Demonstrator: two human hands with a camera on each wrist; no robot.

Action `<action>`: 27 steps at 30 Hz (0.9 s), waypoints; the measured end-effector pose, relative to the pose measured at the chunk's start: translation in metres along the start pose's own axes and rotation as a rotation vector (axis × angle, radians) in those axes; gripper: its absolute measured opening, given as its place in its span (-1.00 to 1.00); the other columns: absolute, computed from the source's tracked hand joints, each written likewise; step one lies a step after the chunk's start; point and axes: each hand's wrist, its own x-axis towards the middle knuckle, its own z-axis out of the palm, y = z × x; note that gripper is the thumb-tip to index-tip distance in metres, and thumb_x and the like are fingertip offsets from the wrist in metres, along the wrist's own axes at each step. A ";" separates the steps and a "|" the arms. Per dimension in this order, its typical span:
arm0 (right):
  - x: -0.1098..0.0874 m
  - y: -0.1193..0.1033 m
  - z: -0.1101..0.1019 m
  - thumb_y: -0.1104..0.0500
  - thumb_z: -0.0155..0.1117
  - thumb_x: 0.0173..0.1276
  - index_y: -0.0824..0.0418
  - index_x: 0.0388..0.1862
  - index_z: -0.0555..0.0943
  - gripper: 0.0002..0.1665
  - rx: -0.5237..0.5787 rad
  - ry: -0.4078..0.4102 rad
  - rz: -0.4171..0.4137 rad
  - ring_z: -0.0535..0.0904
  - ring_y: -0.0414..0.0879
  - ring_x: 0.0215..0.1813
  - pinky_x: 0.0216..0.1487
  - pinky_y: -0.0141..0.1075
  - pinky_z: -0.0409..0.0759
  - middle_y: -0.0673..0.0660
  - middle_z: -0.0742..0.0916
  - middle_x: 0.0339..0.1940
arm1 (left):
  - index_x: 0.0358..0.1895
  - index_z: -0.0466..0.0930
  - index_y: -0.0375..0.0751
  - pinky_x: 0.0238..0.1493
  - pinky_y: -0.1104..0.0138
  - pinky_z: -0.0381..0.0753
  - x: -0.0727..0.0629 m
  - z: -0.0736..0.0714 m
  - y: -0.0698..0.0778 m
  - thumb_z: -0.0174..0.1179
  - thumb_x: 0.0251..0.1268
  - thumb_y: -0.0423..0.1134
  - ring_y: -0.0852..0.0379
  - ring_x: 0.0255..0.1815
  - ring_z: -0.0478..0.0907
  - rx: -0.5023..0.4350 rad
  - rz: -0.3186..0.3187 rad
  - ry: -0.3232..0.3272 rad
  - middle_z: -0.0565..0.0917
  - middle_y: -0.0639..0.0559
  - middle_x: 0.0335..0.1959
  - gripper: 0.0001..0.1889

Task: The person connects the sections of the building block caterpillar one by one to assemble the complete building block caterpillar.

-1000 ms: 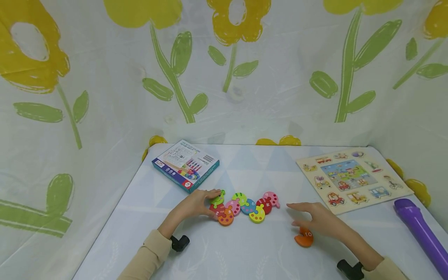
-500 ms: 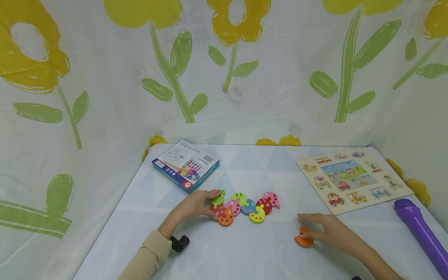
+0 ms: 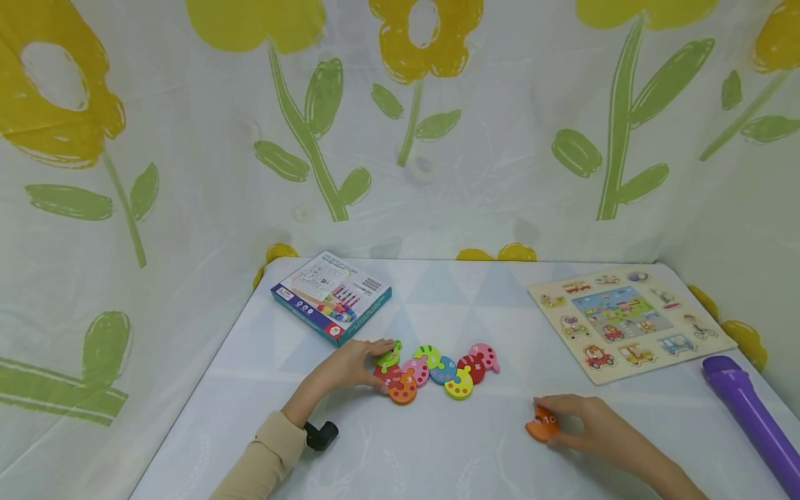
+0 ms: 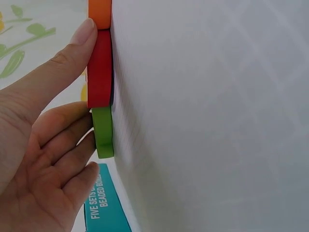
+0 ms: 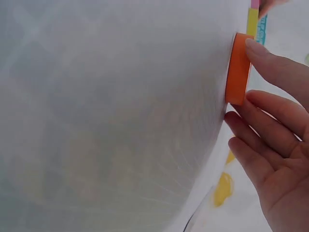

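A caterpillar number puzzle (image 3: 444, 370) of joined, coloured pieces lies in a zigzag on the table, its green head piece (image 3: 389, 356) at the left end. My left hand (image 3: 346, 366) holds that end between thumb and fingers. In the left wrist view, the thumb touches the red piece (image 4: 99, 72) near its seam with an orange one, while fingertips reach the green head (image 4: 103, 133). To the right, apart from the chain, my right hand (image 3: 594, 429) pinches the loose orange puzzle piece (image 3: 540, 427) numbered 10. That orange piece (image 5: 239, 70) is flat on the table.
A flat toy box (image 3: 331, 295) lies at the back left, behind my left hand. At the back right is a wooden picture puzzle board (image 3: 600, 373), with a purple microphone (image 3: 753, 423) along the right edge. A flowered cloth (image 3: 487, 153) hangs behind the table.
My right hand has drawn back to the right and down from above the orange piece, and its thumb and finger have come round the piece's edges. The left hand has stayed in place.
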 end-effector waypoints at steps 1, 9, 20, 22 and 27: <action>0.000 0.000 0.000 -0.03 0.51 0.07 0.22 0.15 0.61 -0.33 -0.006 -0.001 -0.005 0.58 0.11 0.14 0.08 -0.02 0.57 0.07 0.70 0.09 | 0.36 0.41 -0.12 0.34 0.08 0.33 0.000 0.000 0.000 0.51 -0.11 -0.03 -0.03 0.41 0.27 0.000 0.000 0.000 0.41 -0.01 0.37 -0.15; 0.001 -0.004 0.001 0.07 0.53 0.05 0.26 0.11 0.63 -0.38 -0.060 0.048 -0.063 0.62 0.07 0.09 0.04 -0.05 0.60 0.08 0.72 0.05 | 0.36 0.40 -0.12 0.34 0.09 0.33 -0.001 0.000 0.000 0.51 -0.10 -0.05 -0.03 0.42 0.26 0.004 -0.007 -0.006 0.40 -0.02 0.37 -0.16; 0.010 -0.013 -0.001 0.09 0.53 0.06 0.27 0.13 0.62 -0.37 -0.059 0.077 -0.048 0.62 0.07 0.09 0.05 -0.05 0.60 0.07 0.72 0.05 | 0.36 0.39 -0.16 0.35 0.10 0.32 -0.001 0.000 0.000 0.51 -0.10 -0.04 -0.05 0.41 0.27 0.008 0.013 -0.005 0.39 -0.05 0.37 -0.15; 0.012 -0.014 0.000 0.10 0.53 0.06 0.27 0.13 0.62 -0.38 -0.059 0.088 -0.052 0.62 0.07 0.09 0.05 -0.05 0.60 0.07 0.72 0.05 | 0.36 0.40 -0.17 0.35 0.09 0.32 0.000 0.000 0.000 0.51 -0.10 -0.04 -0.06 0.41 0.27 0.008 0.013 -0.005 0.39 -0.06 0.37 -0.15; 0.016 -0.016 0.001 0.15 0.53 0.06 0.29 0.12 0.62 -0.39 -0.060 0.117 -0.061 0.62 0.07 0.09 0.06 -0.06 0.60 0.08 0.72 0.05 | 0.36 0.40 -0.14 0.36 0.08 0.30 0.000 -0.001 0.001 0.51 -0.10 -0.05 -0.06 0.42 0.26 0.014 0.002 -0.009 0.38 -0.05 0.38 -0.15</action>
